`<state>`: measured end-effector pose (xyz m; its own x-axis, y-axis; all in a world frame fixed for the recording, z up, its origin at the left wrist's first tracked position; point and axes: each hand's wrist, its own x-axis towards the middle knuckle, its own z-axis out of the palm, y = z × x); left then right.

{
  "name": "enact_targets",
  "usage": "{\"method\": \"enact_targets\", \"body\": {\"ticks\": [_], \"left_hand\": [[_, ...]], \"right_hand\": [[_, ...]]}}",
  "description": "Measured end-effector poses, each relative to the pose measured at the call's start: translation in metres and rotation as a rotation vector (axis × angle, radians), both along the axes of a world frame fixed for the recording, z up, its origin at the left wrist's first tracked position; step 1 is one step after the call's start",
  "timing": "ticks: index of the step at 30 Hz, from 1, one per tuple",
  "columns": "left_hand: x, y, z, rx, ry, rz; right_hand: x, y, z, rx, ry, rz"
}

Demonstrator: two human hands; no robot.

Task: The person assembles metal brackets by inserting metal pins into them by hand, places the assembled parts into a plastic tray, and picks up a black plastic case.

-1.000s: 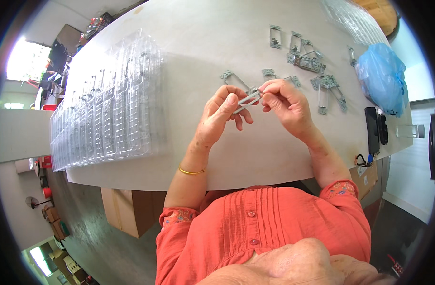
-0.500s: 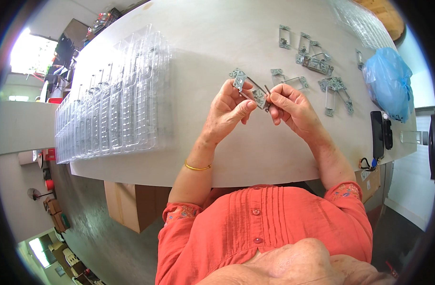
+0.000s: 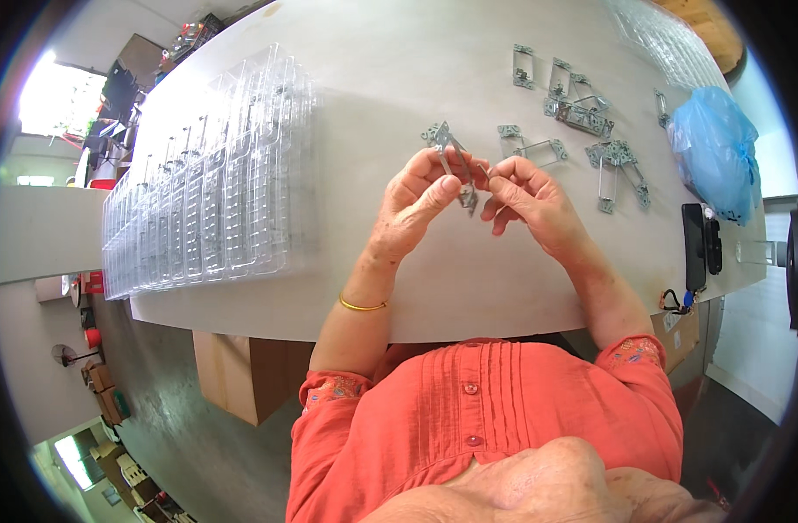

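Note:
Above the table, my left hand (image 3: 414,196) is closed on a grey metal bracket frame (image 3: 443,139), a narrow frame with a hinged-looking plate at each end. Its thumb presses against the frame's side, and the lower end points down between my hands. Just to the right, my right hand (image 3: 538,199) pinches a thin metal rod, mostly covered by the fingertips. Whether that rod touches the frame I cannot tell. Similar metal bracket frames (image 3: 531,150) lie beyond my right hand, and several more are (image 3: 577,116) farther back, some overlapping.
Clear plastic trays (image 3: 216,187) holding metal parts stand at the left of the white table (image 3: 364,296). At the right are a blue plastic bag (image 3: 714,152), a black phone-like object (image 3: 692,247) and clear plastic sheeting (image 3: 660,39). A cardboard box (image 3: 242,370) is under the front edge.
The bracket frame has turned in my left hand, its lower end swinging to point more downward. My right hand has drawn slightly away from that end, and the rod in it shows less.

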<state>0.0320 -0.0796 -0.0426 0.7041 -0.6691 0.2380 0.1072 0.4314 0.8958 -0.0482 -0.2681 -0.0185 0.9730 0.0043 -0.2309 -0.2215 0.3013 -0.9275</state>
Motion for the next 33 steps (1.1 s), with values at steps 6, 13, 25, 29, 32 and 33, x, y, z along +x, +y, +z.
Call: {"method": "enact_targets", "body": {"ticks": [6,13,25,29,32,33], "left_hand": [[-0.003,0.004,0.002,0.207,0.074,0.011],[-0.003,0.001,0.006,0.334,0.042,-0.015],[0.002,0.006,0.006,0.467,-0.137,0.048],[0.001,0.006,0.004,0.539,-0.183,0.032],[-0.001,0.005,0.003,0.536,-0.257,0.064],[-0.001,0.004,0.003,0.533,-0.307,0.091]], "right_hand": [[-0.001,-0.008,-0.007,-0.142,-0.148,-0.065],[-0.004,-0.008,-0.003,-0.208,-0.227,-0.097],[-0.005,-0.004,0.002,-0.471,-0.308,-0.172],[-0.002,-0.011,0.000,-0.203,-0.175,-0.040],[-0.001,-0.013,-0.001,-0.222,-0.144,-0.001],[-0.001,-0.014,-0.001,-0.273,-0.149,0.000]]}}
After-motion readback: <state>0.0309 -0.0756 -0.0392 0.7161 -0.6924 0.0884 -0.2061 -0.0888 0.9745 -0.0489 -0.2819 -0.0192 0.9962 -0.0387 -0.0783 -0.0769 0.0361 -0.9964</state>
